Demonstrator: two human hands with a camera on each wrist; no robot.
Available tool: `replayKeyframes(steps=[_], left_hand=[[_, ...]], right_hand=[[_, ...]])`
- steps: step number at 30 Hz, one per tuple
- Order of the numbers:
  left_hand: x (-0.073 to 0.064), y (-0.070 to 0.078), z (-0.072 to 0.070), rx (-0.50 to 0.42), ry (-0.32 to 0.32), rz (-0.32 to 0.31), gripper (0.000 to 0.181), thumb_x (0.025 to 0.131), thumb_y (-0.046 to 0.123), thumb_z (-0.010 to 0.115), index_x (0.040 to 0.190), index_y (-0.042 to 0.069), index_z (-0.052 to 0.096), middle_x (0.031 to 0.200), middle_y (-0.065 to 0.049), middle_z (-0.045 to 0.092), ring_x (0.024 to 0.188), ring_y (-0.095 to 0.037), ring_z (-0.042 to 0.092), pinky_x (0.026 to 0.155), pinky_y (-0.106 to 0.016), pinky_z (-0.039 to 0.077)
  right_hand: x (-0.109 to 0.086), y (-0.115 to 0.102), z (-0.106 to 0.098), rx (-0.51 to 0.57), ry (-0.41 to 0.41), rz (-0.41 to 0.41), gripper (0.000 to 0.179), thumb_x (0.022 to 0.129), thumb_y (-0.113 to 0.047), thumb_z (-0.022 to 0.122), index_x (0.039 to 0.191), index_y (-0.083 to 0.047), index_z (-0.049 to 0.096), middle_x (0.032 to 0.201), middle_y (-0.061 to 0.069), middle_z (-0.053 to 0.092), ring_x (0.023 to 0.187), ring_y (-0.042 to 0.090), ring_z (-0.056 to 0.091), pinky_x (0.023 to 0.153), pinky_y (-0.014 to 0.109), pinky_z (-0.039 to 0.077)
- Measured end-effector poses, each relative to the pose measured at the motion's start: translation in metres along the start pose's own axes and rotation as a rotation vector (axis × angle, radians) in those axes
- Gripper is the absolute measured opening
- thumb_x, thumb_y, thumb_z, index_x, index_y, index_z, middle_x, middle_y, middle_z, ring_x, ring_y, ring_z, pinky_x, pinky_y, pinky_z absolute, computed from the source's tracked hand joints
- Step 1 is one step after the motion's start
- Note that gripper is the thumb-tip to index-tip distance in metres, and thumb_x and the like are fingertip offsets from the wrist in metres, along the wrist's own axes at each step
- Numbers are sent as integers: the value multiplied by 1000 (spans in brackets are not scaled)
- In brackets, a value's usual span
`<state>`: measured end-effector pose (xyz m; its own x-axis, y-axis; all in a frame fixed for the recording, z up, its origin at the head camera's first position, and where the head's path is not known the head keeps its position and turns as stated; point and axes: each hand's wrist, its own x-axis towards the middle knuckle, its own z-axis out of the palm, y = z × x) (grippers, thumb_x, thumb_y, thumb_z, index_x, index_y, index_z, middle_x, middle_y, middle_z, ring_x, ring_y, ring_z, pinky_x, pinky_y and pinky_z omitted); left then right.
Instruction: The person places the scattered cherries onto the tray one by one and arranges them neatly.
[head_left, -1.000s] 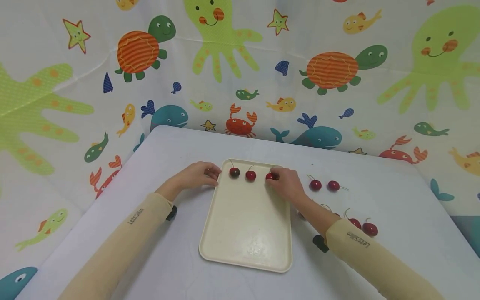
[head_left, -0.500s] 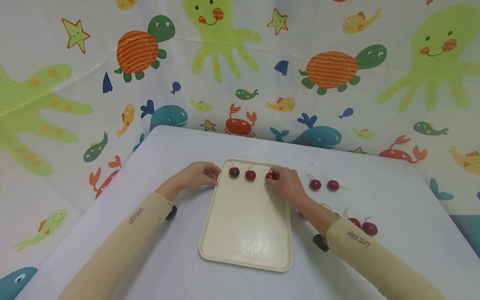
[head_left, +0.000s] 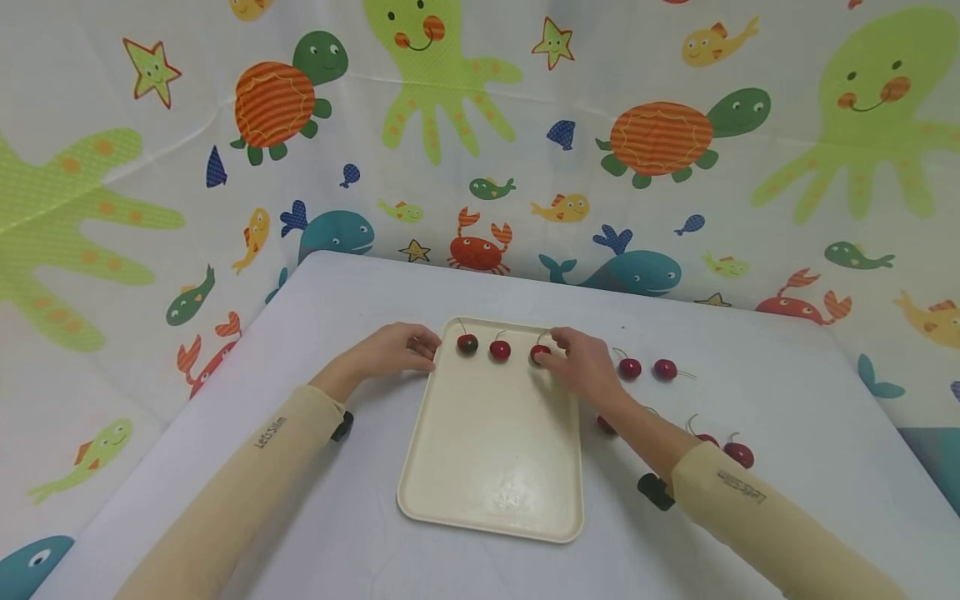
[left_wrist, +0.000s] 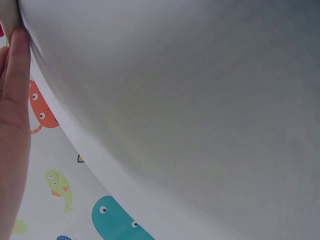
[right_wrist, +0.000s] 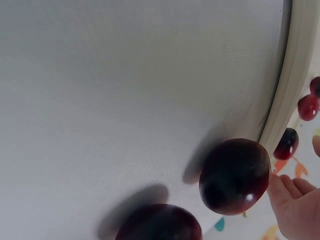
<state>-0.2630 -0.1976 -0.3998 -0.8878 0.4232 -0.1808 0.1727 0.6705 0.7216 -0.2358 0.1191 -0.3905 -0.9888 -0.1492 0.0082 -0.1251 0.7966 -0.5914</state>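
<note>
A cream rectangular tray (head_left: 491, 442) lies on the white table. Along its far end sit a left cherry (head_left: 467, 344), a middle cherry (head_left: 499, 350) and a right cherry (head_left: 540, 353), all with stems. My left hand (head_left: 390, 348) rests its loosely bent fingers at the tray's left rim, as the left wrist view shows from the side. Around the right cherry my right hand (head_left: 587, 367) has thumb and fingers spread, with a gap between them in the right wrist view. Whether the thumb still touches that cherry cannot be told.
Right of the tray lie several more cherries: two behind the right hand, including a cherry (head_left: 665, 370), and others near the right forearm, including a cherry (head_left: 739, 454). The forearm partly covers some. A sea-animal curtain (head_left: 480, 125) hangs behind the table (head_left: 360, 533).
My right thumb and fingers have parted from the right cherry, showing more of it and its stem. The right hand and forearm have shifted slightly right. My left hand has not moved.
</note>
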Motion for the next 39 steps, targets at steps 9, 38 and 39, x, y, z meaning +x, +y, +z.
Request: replayKeyframes(steps=[9, 38, 39], left_hand=[[0, -1, 0, -4, -1, -2, 41, 88, 15, 74, 125, 3, 61, 110, -7, 67, 104, -22, 61, 94, -39, 50], [3, -5, 1, -9, -2, 2, 42, 88, 15, 74, 126, 4, 61, 111, -7, 67, 105, -21, 61, 93, -38, 51], [3, -5, 1, -9, -1, 0, 42, 88, 16, 74, 126, 4, 60, 111, -7, 67, 105, -21, 61, 93, -38, 51]], right_hand=[[-17, 6, -17, 25, 21, 21, 58, 91, -34, 70, 140, -9, 51, 137, 14, 56, 122, 33, 56, 89, 41, 53], [-89, 57, -72, 35, 79, 123, 73, 89, -55, 62, 145, -11, 46, 142, 17, 51, 125, 39, 52, 86, 47, 53], [-91, 60, -73, 30, 81, 126, 73, 89, -56, 62, 145, -11, 46, 142, 17, 51, 125, 39, 52, 86, 47, 53]])
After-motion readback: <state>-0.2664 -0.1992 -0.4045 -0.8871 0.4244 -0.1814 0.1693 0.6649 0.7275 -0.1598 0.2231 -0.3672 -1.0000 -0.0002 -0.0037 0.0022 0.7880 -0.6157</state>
